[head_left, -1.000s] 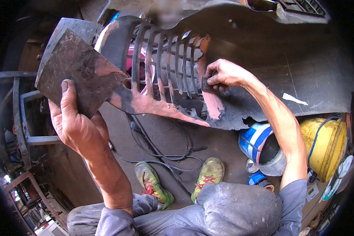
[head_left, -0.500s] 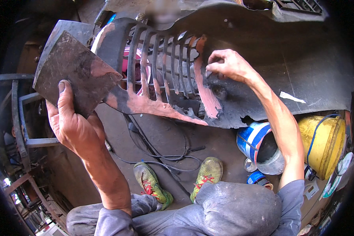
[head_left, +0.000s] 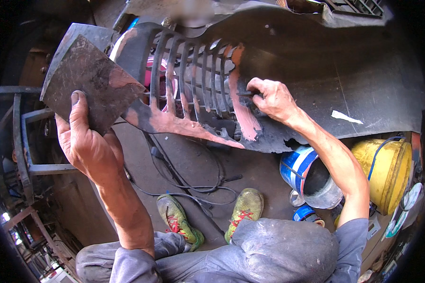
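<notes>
Over at the upper left of the frame, the left hand (head_left: pixel 92 152) grips a dark plate (head_left: pixel 85 78) bearing pink putty (head_left: pixel 122 78). Near the centre, the right hand (head_left: pixel 275 100) pinches a scraper (head_left: pixel 244 94) by the panel (head_left: pixel 316 61), which spans the upper right.

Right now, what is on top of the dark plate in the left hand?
A pink paste smear shows near the right corner of the dark plate, and the thumb of the left hand rests near its lower edge. The surface under the thumb is covered.
</notes>
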A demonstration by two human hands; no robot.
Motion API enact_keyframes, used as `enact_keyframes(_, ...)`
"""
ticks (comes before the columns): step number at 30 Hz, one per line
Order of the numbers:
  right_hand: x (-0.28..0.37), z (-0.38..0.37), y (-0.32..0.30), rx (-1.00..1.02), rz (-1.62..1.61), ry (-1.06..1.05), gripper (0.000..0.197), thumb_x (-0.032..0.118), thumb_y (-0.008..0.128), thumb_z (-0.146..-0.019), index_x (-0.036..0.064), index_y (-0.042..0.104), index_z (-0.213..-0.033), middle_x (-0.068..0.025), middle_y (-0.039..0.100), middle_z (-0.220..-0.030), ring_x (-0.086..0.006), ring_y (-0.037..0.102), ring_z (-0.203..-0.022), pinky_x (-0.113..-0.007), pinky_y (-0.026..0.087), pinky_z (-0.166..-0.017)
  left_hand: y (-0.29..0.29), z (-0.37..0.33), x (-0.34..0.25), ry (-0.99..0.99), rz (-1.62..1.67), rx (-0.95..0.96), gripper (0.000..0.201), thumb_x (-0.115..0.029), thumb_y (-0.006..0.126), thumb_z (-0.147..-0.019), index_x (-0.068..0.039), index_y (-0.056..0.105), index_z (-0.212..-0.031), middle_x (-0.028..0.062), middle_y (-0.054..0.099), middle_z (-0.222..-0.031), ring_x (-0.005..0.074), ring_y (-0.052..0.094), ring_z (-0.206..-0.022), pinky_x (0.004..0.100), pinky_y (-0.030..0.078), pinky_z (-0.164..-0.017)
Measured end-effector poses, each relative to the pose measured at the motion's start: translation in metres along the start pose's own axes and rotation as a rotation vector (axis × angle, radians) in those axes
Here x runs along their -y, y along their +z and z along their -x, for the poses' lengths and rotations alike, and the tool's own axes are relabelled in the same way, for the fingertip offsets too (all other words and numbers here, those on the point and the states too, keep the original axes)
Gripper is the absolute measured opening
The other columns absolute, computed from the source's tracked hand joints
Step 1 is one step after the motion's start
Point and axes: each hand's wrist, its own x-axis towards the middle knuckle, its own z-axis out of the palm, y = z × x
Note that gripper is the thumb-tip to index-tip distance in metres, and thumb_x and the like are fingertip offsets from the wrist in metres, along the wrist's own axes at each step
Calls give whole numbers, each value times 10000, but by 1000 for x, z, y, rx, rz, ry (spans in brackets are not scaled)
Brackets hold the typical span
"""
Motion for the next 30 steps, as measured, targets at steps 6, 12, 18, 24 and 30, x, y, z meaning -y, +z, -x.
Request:
enact_keyframes(6,4,8,3,43,-34,-55,196,79,569,-794,44,691,-943,-219,713,-876,-381,709,-858,-453,558,-769,-12,-6,9,-7,3,-45,452,65,702,-843,-32,651,-1282,163,613,-1286,246,616,-1173,343,529,-999)
enact_keyframes(12,16,30,-11,132,-105,-34,167,66,579,-753,55,700,-867,-221,696,-804,-393,704,-795,-447,552,-704,-15,-8,13,33,-3,-54,609,94,735,-709,-29,645,-1298,234,611,-1306,337,608,-1187,364,496,-1026)
enact_keyframes(18,13,62,-9,126,-215,1,228,60,597,-684,53,704,-886,-198,693,-845,-374,689,-830,-428,526,-718,-28,0,17,658,-1086,85,592,68,718,-723,-31,644,-1303,256,641,-1254,384,594,-1203,402,461,-1055)
enact_keyframes(24,12,73,-12,194,-278,56,312,43,586,-671,28,724,-951,-190,712,-875,-328,713,-844,-395,536,-746,-29,0,17,685,-1118,91,557,-10,739,-759,-35,642,-1307,268,653,-1232,425,572,-1232,450,430,-1085)
enact_keyframes(30,16,79,-36,173,-301,138,299,46,591,-719,14,718,-988,-155,732,-859,-266,720,-822,-359,542,-757,-24,0,13,615,-1034,140,538,59,702,-779,-21,636,-1306,249,623,-1288,378,577,-1239,403,458,-1077)
